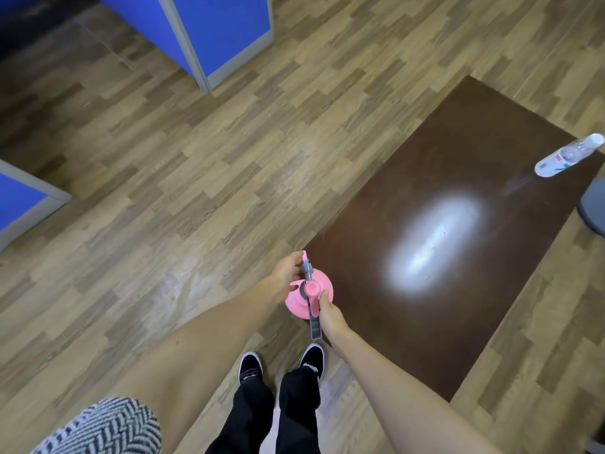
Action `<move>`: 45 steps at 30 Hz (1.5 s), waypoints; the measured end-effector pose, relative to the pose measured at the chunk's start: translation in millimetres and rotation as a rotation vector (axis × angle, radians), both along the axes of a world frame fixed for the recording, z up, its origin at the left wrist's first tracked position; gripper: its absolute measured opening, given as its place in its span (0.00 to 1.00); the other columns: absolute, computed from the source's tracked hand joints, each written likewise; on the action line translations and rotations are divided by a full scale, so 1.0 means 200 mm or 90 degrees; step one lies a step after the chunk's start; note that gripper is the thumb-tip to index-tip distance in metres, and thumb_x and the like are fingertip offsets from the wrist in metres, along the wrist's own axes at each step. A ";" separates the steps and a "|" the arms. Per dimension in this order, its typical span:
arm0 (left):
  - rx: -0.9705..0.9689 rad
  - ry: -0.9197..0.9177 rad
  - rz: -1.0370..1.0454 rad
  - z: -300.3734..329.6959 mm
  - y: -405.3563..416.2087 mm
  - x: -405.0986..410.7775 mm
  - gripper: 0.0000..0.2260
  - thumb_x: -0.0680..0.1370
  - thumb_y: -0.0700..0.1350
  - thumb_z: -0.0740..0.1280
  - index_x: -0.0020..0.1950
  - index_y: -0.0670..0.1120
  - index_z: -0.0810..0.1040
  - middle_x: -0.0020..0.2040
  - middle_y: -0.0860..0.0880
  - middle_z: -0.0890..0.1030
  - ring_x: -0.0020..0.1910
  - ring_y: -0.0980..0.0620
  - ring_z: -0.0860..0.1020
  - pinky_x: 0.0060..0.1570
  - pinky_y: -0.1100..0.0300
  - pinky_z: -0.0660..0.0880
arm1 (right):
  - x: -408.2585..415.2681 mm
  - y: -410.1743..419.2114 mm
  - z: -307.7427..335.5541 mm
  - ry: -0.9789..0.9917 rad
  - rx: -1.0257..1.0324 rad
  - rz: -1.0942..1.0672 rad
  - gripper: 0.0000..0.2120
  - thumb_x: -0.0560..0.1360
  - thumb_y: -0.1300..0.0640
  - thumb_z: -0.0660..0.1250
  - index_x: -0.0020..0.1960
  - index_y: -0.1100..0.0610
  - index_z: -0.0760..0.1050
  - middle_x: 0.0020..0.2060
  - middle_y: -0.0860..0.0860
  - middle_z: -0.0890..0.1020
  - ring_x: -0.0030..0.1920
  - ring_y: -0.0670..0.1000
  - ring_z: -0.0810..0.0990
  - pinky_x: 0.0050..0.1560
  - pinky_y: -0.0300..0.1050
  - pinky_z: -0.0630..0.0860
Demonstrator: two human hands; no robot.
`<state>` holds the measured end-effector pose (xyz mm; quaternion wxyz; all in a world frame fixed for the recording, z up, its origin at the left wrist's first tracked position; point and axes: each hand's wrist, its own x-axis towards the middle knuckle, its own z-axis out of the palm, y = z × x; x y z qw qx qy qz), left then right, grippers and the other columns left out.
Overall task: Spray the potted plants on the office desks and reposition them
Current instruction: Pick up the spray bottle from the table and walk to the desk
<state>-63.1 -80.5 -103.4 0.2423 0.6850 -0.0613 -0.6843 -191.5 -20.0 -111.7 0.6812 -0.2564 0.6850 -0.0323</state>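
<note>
A pink spray bottle (320,285) with a grey nozzle and grey handle is held over the near left corner of a dark brown low table (458,191). My right hand (330,317) grips its handle from behind, thumb on top. My left hand (288,275) holds the bottle's left side, with fingertips at the pink nozzle tip. No potted plant is in view.
A clear plastic bottle (568,158) lies on its side at the table's far right corner. Blue partition panels stand at the upper left (226,31) and left edge (19,204). A grey round seat (594,208) shows at the right edge. Wood-pattern floor surrounds the table.
</note>
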 end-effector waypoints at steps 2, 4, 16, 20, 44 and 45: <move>0.001 -0.003 -0.004 -0.02 -0.01 0.01 0.14 0.81 0.53 0.59 0.51 0.46 0.79 0.47 0.47 0.83 0.51 0.49 0.77 0.56 0.52 0.65 | 0.01 -0.02 -0.02 -0.003 0.009 -0.010 0.33 0.85 0.37 0.46 0.78 0.60 0.66 0.72 0.59 0.75 0.70 0.58 0.75 0.73 0.54 0.70; 0.003 -0.003 -0.006 -0.03 -0.01 0.01 0.14 0.82 0.52 0.58 0.53 0.45 0.79 0.45 0.47 0.84 0.48 0.50 0.77 0.56 0.52 0.63 | 0.00 -0.03 -0.03 0.003 0.023 -0.008 0.34 0.84 0.37 0.46 0.77 0.59 0.67 0.71 0.59 0.75 0.70 0.58 0.75 0.74 0.54 0.70; -0.095 -0.054 0.016 0.25 -0.09 0.18 0.11 0.81 0.44 0.67 0.58 0.38 0.78 0.47 0.43 0.83 0.41 0.50 0.81 0.38 0.64 0.78 | 0.02 -0.16 0.29 -0.082 -0.136 0.172 0.30 0.81 0.33 0.55 0.59 0.60 0.74 0.50 0.54 0.77 0.50 0.52 0.78 0.54 0.47 0.73; -0.185 -0.104 0.028 0.59 -0.16 0.31 0.04 0.79 0.42 0.70 0.46 0.42 0.79 0.39 0.46 0.79 0.35 0.52 0.77 0.35 0.65 0.77 | 0.13 -0.26 0.60 -0.123 -0.222 0.206 0.21 0.82 0.38 0.58 0.47 0.56 0.71 0.42 0.52 0.77 0.41 0.48 0.77 0.43 0.40 0.72; -0.451 -0.124 0.237 1.86 -0.31 1.84 0.03 0.75 0.37 0.73 0.46 0.37 0.83 0.36 0.45 0.83 0.35 0.50 0.81 0.34 0.63 0.78 | 1.75 -0.80 1.71 -0.314 -0.365 0.297 0.16 0.84 0.48 0.62 0.45 0.59 0.73 0.27 0.50 0.79 0.25 0.48 0.77 0.30 0.41 0.75; -0.447 -0.124 0.248 1.85 -0.32 1.92 0.03 0.75 0.37 0.73 0.45 0.36 0.83 0.36 0.45 0.83 0.34 0.51 0.81 0.33 0.64 0.78 | 1.83 -0.83 1.71 -0.311 -0.358 0.306 0.17 0.84 0.48 0.61 0.46 0.60 0.73 0.28 0.52 0.80 0.25 0.49 0.77 0.29 0.41 0.75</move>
